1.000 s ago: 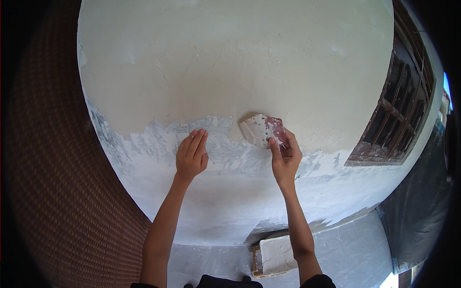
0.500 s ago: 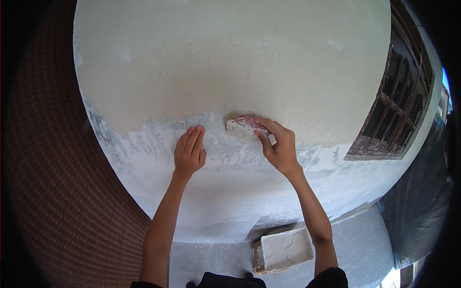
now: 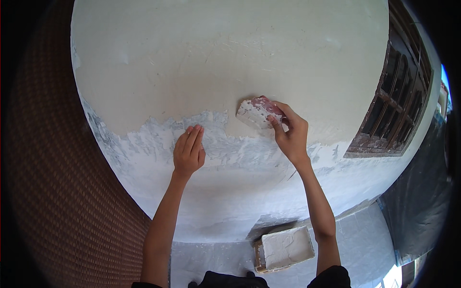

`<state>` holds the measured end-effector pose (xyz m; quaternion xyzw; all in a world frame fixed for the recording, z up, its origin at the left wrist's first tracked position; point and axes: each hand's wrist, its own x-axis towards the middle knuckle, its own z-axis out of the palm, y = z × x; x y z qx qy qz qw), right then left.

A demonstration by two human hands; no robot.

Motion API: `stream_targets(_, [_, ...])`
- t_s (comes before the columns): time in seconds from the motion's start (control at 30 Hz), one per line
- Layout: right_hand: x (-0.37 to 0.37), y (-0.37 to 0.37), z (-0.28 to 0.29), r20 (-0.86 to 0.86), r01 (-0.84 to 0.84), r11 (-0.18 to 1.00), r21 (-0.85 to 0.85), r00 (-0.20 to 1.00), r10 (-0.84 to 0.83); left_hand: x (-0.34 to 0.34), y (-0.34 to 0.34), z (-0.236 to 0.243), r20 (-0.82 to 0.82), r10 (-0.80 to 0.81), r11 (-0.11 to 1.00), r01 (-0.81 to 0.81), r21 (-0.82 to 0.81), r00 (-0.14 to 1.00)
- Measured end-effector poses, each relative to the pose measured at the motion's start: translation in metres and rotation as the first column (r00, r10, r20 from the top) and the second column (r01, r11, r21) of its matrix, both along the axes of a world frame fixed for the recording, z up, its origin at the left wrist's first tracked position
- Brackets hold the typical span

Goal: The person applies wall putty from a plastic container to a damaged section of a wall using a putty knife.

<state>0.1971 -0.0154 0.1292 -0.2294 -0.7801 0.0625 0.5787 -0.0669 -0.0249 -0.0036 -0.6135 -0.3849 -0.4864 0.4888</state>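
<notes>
My right hand [image 3: 294, 134] grips a reddish putty scraper [image 3: 257, 113], its face smeared with white putty. The tool's broad edge meets the wall [image 3: 216, 62] just above the border between two surfaces. Above that border the wall has a smooth beige coat; below it runs a rough, streaky bluish-white band [image 3: 168, 141]. Against this band rests my left hand [image 3: 189, 151], empty, its fingers stretched out side by side and pointing up. My thumb is on the near side of the scraper; the other right fingers are partly hidden behind it.
A tray of pale putty [image 3: 288, 248] sits low by the wall's foot, on grey floor sheeting [image 3: 211, 257]. Brown woven matting [image 3: 72, 192] lines the left. A dark wooden window [image 3: 394, 98] is set into the wall at right, with black sheeting [image 3: 418, 201] beyond.
My right hand and the scraper have moved up and to the right. Beige coating now shows over part of the bluish-white band where the tool was. My left hand has stayed in place.
</notes>
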Motion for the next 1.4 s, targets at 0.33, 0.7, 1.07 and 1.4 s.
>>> stream_targets(0.33, [-0.008,0.007,-0.03,-0.085,-0.1,0.994,-0.047,0.992,0.096,0.0,0.001,0.003,0.015,0.002,1.0,-0.002,0.008,1.0])
stream_targets(0.7, [-0.031,-0.003,-0.063,-0.557,-0.357,0.923,-0.143,0.8,0.223,-0.002,0.0,0.001,0.007,0.011,1.0,-0.011,0.007,1.0])
stream_targets(1.07, [-0.022,-0.007,-0.065,-0.717,-0.331,0.92,-0.21,0.692,0.085,0.0,0.0,0.002,0.006,0.019,1.0,-0.019,0.014,1.0])
stream_targets(1.4, [-0.019,-0.007,-0.069,-0.755,-0.223,0.958,-0.181,0.656,0.01,0.002,-0.001,0.003,0.011,0.02,1.0,-0.02,0.018,1.0])
